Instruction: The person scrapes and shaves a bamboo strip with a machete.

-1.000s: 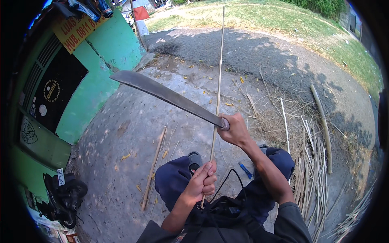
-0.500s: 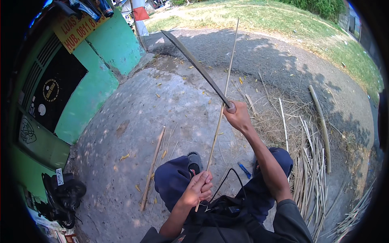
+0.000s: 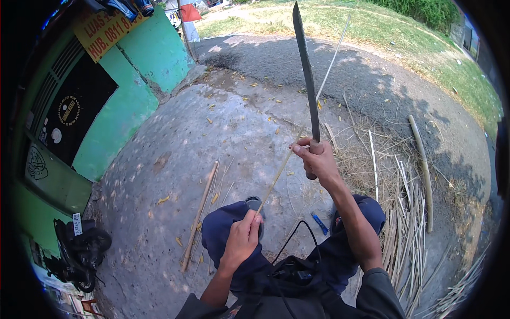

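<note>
My right hand is closed round the handle of a machete, whose long dark blade points up and away from me. A thin bamboo strip runs from my left hand out past the right hand and behind the blade, its far end pale against the road. My left fingers pinch the strip's near end in front of my left knee. The thumb and forefinger of my right hand are at the strip too; whether they grip it I cannot tell.
A heap of split bamboo strips lies right of my knee, beside a pole. Left of my legs rests a bamboo stick. A blue cutter knife lies between my feet. A green wall and a motorcycle stand left.
The machete has swung from leaning left to nearly upright. My left hand has shifted a little up and left along with the strip, and the strip's far part now angles further right.
</note>
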